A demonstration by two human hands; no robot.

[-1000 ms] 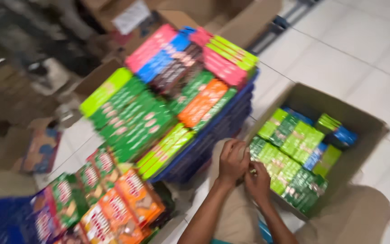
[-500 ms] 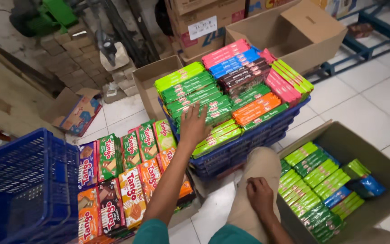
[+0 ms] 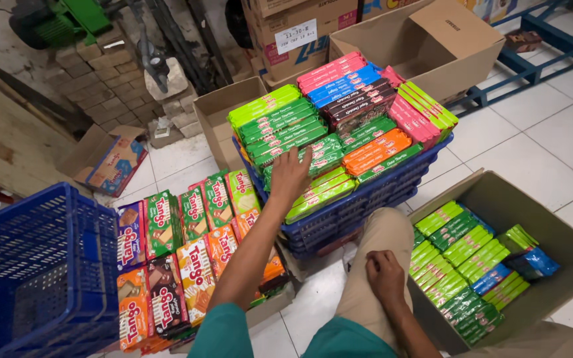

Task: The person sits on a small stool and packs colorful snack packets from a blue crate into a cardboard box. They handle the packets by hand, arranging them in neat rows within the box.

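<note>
My left hand reaches forward and lies flat on the dark green wafer packets stacked in a blue plastic crate. Its fingers are spread over the packets, not closed round one. The crate is piled with rows of green, pink, blue, brown and orange packets. My right hand rests on my right knee in beige trousers, fingers loose and holding nothing. Beside that knee stands an open cardboard box partly filled with green packets and a few blue ones.
An empty blue basket stands at the left. Upright orange, green and brown biscuit packs fill a low box beside it. Behind the crate are a small empty carton, a large open carton, bricks and a blue pallet.
My left hand left the right-hand box, swung over to the crate and has come down onto the green packets. My right hand dropped onto my knee. The view shifted left.
</note>
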